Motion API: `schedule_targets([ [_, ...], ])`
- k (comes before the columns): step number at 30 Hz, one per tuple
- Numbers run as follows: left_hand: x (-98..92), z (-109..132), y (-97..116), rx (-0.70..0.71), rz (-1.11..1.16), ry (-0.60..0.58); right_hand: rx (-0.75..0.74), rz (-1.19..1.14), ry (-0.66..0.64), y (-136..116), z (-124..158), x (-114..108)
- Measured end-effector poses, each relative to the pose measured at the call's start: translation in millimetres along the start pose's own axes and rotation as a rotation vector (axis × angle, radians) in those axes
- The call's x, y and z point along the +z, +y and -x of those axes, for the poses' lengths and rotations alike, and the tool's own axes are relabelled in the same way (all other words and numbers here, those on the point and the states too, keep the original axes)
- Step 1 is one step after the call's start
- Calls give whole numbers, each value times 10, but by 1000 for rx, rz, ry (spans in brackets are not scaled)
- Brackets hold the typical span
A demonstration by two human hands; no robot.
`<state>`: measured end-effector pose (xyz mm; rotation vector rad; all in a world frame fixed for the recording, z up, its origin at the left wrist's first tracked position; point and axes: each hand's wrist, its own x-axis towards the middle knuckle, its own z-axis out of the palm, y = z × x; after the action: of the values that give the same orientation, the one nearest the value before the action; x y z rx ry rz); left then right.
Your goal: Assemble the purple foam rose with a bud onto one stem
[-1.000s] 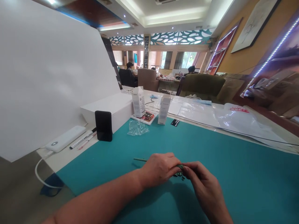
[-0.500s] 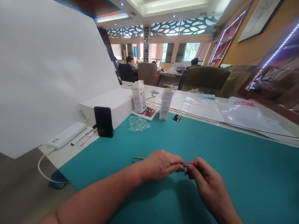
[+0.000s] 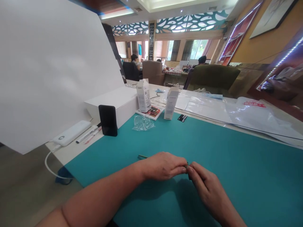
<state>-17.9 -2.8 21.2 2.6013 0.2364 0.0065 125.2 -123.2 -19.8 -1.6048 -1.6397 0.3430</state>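
Indoors, a teal mat (image 3: 224, 157) underlies the held green stem (image 3: 142, 156).

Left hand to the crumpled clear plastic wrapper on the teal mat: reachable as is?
Probably yes: only bare teal mat lies between the left hand and the crumpled clear plastic wrapper, though it grips a thin green stick.

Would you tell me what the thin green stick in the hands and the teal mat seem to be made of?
The thin green stick looks matte, perhaps wrapped wire or plastic; hard to tell. The teal mat looks rubbery, matte, without glare.
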Motion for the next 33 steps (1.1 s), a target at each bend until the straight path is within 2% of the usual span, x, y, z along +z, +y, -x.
schedule_targets([
  [8,-129,65,-52,65,280,-71,93,-148,12,-98,13,41],
  [19,-166,83,-100,87,325,-118,154,-173,44,-95,59,104],
  [23,-166,76,-124,67,270,-96,180,-225,-18,-90,15,40],
  [27,-119,50,-105,4,63,-8,196,-213,-101,2,-8,19],
  [30,-71,31,-51,-21,-50,-11,150,-70,-62,62,5,68],
  [33,-65,34,-21,-23,-62,-24,95,0,-15,87,20,92],
])
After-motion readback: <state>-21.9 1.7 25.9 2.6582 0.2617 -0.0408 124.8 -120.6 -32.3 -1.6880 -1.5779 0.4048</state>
